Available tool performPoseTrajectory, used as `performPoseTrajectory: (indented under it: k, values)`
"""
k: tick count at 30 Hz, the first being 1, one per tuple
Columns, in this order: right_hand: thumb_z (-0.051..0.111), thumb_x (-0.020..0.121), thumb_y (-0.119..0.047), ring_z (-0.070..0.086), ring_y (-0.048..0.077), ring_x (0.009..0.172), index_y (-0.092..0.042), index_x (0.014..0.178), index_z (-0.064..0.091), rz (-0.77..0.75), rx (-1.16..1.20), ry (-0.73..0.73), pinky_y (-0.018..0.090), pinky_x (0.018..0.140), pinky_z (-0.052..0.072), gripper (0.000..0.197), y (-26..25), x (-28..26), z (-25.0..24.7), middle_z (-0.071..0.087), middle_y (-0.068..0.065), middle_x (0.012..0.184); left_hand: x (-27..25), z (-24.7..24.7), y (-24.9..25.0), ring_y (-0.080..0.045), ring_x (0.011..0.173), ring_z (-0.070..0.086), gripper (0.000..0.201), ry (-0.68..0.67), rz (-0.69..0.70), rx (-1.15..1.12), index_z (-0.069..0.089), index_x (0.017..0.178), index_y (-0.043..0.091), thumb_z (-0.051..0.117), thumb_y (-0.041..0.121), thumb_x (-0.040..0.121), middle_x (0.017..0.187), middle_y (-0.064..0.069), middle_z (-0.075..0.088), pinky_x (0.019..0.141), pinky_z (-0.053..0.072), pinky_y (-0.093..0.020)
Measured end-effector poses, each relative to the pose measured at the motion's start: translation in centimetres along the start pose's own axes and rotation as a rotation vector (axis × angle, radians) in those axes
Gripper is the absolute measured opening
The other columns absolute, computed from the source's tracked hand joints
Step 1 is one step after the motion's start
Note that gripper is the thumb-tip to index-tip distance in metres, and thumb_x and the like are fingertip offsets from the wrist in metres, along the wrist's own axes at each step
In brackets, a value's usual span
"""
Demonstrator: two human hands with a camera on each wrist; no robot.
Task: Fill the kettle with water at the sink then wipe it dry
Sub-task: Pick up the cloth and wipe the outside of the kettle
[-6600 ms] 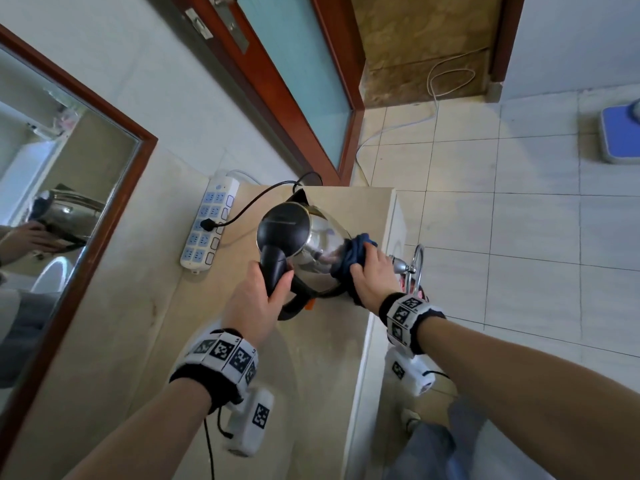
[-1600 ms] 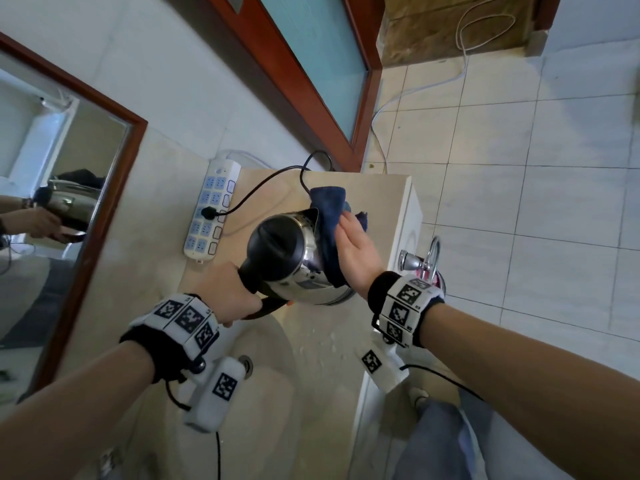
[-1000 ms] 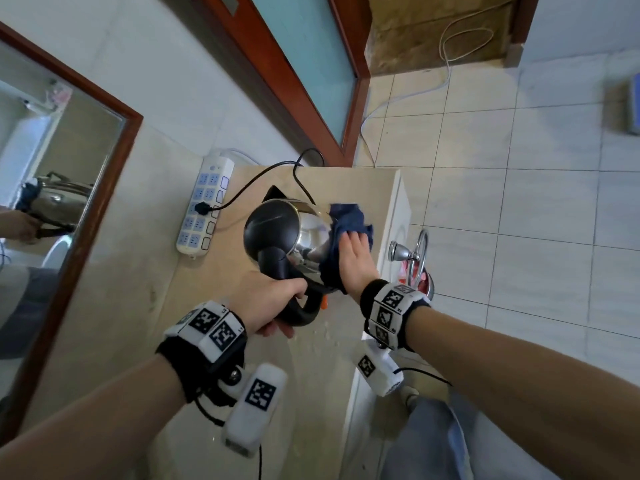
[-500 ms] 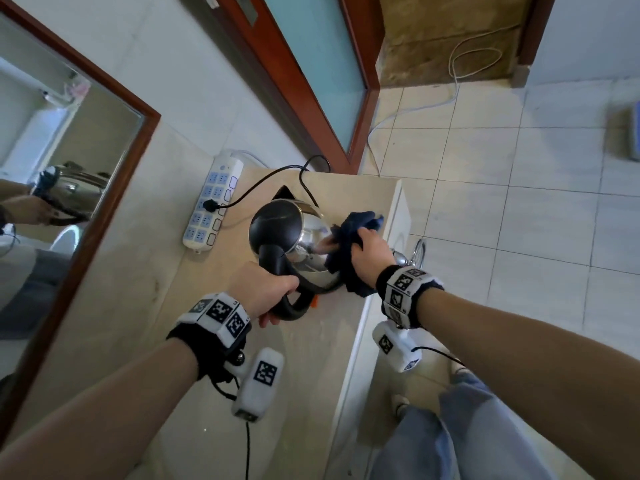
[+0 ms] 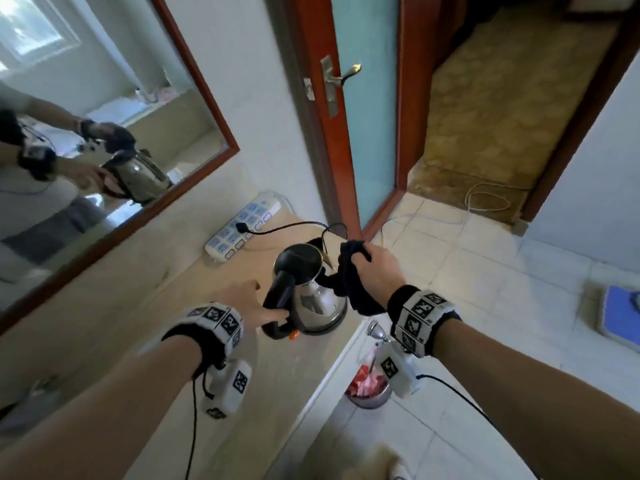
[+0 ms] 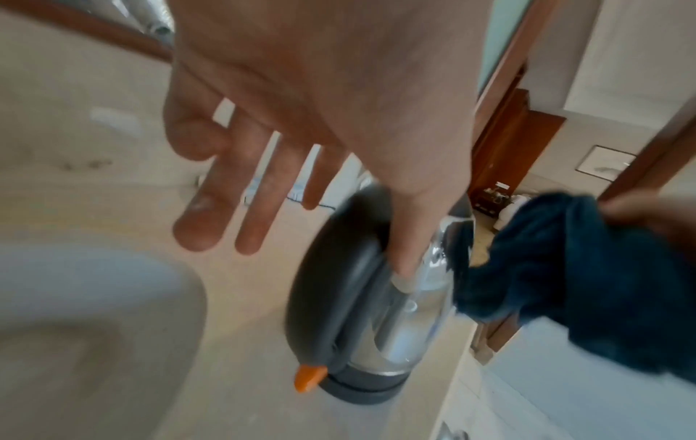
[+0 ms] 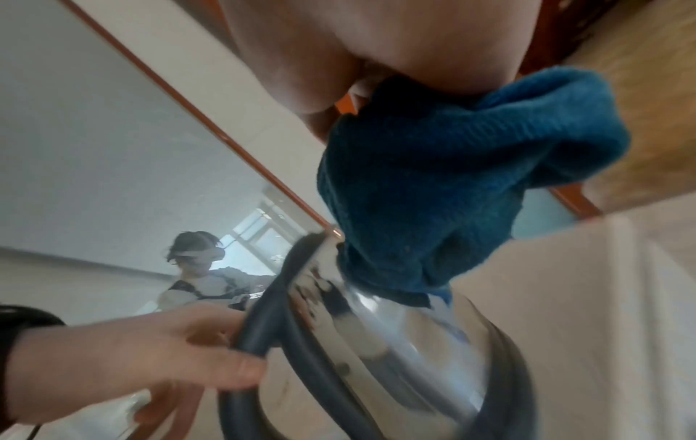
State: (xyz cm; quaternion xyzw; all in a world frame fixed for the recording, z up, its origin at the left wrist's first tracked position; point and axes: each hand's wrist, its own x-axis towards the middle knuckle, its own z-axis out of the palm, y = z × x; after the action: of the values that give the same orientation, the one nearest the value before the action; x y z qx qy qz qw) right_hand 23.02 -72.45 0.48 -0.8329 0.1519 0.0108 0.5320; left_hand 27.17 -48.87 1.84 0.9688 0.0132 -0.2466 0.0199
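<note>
The steel kettle with its black lid and handle stands upright on the beige counter, near the right edge. My left hand is beside the handle. In the left wrist view its fingers are straight and spread, and only the thumb lies against the kettle's handle. My right hand grips a bunched dark blue cloth, which hangs against the kettle's upper right side. In the right wrist view the cloth touches the shiny kettle near the top.
A white power strip with a black plug and cord lies behind the kettle by the wall. The sink basin is to the left. A mirror hangs on the wall. A metal bowl sits on the floor below the counter's edge.
The kettle, held tilted by its handle half a second ago, now stands upright on the counter. My left hand has loosened from the handle. The right hand has bunched the cloth and lifted it.
</note>
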Motion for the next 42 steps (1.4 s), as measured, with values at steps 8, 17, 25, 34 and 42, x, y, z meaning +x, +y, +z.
performPoseTrajectory:
  k: [8,17,25,34,42]
  values:
    - [0.04,0.094,-0.025,0.051,0.024,0.076,-0.019,0.074,0.051,-0.366,-0.192,-0.178,0.028,0.059,0.034,0.024,-16.4,-0.2,2.0,0.056,0.001,0.078,-6.2,-8.2,-5.5,-0.029,0.12,0.054,0.069,0.292,-0.02,0.168,0.044,0.136,0.023,0.06,0.06,0.08,0.133,-0.008,0.054,0.1,0.043,-0.043]
    - [0.037,0.096,-0.022,0.055,0.028,0.088,-0.008,0.092,0.061,-0.681,-0.288,-0.458,0.029,0.073,0.035,0.029,-31.6,-7.5,12.4,0.06,0.011,0.095,-14.4,-14.0,-18.7,-0.025,0.101,0.062,0.049,0.506,-0.178,0.106,0.052,0.129,0.022,0.055,0.044,0.085,0.118,-0.004,0.064,0.08,0.05,-0.033]
    - [0.05,0.089,-0.017,0.064,0.029,0.092,-0.017,0.106,0.066,-0.813,-0.452,-0.806,0.032,0.081,0.051,0.024,-35.2,-18.0,27.4,0.069,0.011,0.098,-23.6,-8.0,-34.2,-0.027,0.099,0.063,0.045,0.366,-0.483,0.062,0.055,0.125,0.022,0.055,0.048,0.087,0.116,-0.003,0.064,0.079,0.047,-0.035]
    - [0.06,0.087,-0.018,0.065,0.024,0.097,-0.02,0.117,0.064,-1.037,-0.646,-1.153,0.032,0.083,0.052,0.031,-32.3,-31.6,42.7,0.07,0.007,0.106,-33.9,3.9,-45.9,-0.03,0.11,0.06,0.036,0.297,-0.721,-0.176,0.051,0.129,0.014,0.053,0.022,0.094,0.125,-0.009,0.06,0.09,0.05,-0.038]
    - [0.048,0.093,-0.013,0.059,0.035,0.109,-0.008,0.119,0.061,-1.199,-0.986,-1.338,0.032,0.084,0.045,0.03,-20.7,-39.7,51.5,0.063,0.015,0.117,-37.3,15.4,-49.3,-0.033,0.102,0.064,0.028,0.134,-0.791,-0.26,0.059,0.117,0.009,0.055,0.005,0.09,0.116,-0.015,0.063,0.08,0.049,-0.036]
